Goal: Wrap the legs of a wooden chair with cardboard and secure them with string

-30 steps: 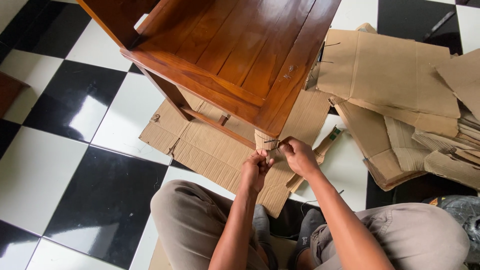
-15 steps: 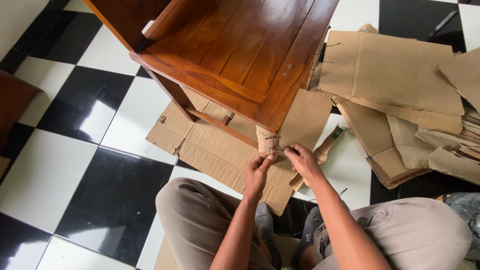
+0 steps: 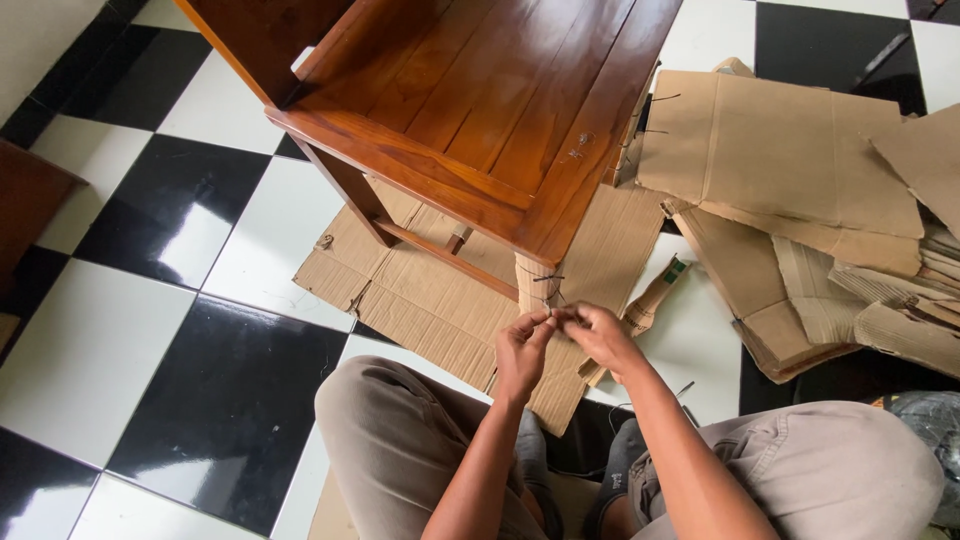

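Note:
A brown wooden chair (image 3: 480, 110) stands on a black and white tiled floor. Its near front leg (image 3: 538, 280) is wrapped in cardboard, bound by a thin dark string. My left hand (image 3: 522, 350) and my right hand (image 3: 598, 335) meet just below that wrapped leg, fingertips pinched together on the ends of the string (image 3: 553, 312). Both forearms reach up from my bent knees in tan trousers.
A flat cardboard sheet (image 3: 420, 290) lies under the chair. A pile of torn cardboard pieces (image 3: 800, 200) spreads over the floor at the right. A rolled cardboard strip (image 3: 655, 295) lies beside my right hand. A dark wooden edge (image 3: 25, 195) shows at the far left.
Both hands have dropped a little from the wrapped leg toward me, and their fingertips have come together on the string. The view shifted slightly.

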